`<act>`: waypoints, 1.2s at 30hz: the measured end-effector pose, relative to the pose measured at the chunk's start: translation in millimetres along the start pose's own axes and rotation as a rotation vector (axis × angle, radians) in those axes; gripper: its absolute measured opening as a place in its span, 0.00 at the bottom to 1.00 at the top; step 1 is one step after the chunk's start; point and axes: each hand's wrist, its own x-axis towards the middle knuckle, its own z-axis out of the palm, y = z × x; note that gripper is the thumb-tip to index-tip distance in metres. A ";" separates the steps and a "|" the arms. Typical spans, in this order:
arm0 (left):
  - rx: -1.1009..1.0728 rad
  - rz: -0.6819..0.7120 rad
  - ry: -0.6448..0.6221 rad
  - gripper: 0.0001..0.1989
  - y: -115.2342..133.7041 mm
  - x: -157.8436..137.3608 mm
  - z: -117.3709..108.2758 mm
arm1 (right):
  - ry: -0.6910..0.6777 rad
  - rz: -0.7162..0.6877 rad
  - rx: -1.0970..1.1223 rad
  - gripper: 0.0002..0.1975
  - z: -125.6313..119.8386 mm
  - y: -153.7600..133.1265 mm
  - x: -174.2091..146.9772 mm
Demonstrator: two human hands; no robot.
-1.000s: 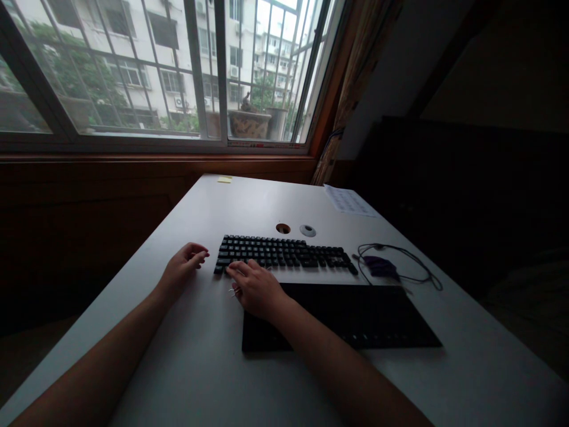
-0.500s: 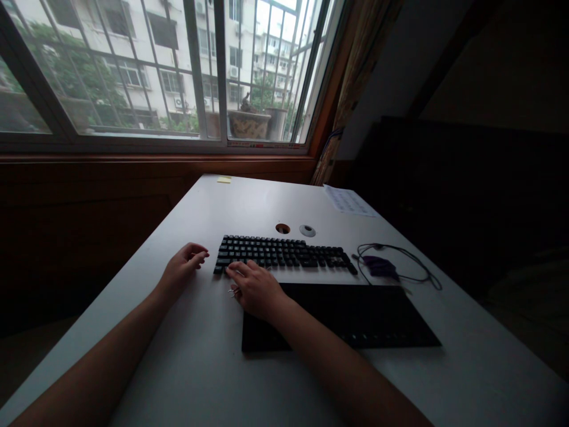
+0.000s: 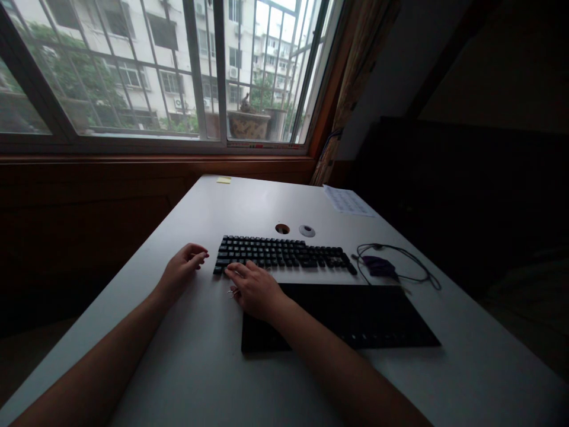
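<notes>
Black keycaps (image 3: pixel 267 252) lie in keyboard-like rows on the white desk (image 3: pixel 186 367). My right hand (image 3: pixel 255 290) is at the lower left of these rows, its fingertips touching a keycap in the front row. Thin pale wire, seemingly a wire keycap puller (image 3: pixel 232 291), sticks out under its curled fingers. Below that forearm lies a black keyboard base (image 3: pixel 347 314), partly covered by it. My left hand (image 3: pixel 184 265) rests on the desk left of the keycaps, loosely curved and open, holding nothing.
A coiled cable (image 3: pixel 413 261) and a dark purple item (image 3: pixel 379 267) lie right of the keycaps. Behind them are a round desk hole (image 3: pixel 283 229), a grey ring-shaped cover (image 3: pixel 307 230), a printed sheet (image 3: pixel 349 200) and a yellow note (image 3: pixel 224 179). A barred window stands beyond.
My right hand has shifted very slightly to the left over the front-row keycaps. My left hand and the keyboard base stay in place.
</notes>
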 end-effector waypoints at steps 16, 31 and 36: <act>0.013 0.018 0.012 0.16 -0.5 -0.3 -1.3 | 0.096 0.001 0.055 0.26 -5.5 -0.7 -2.1; 0.248 0.367 -0.036 0.07 20.5 -20.7 10.9 | 0.482 0.121 0.440 0.13 -82.8 6.0 -9.9; 0.251 0.623 -0.176 0.03 28.2 -30.0 16.6 | 0.521 0.220 0.434 0.16 -107.3 2.5 -36.0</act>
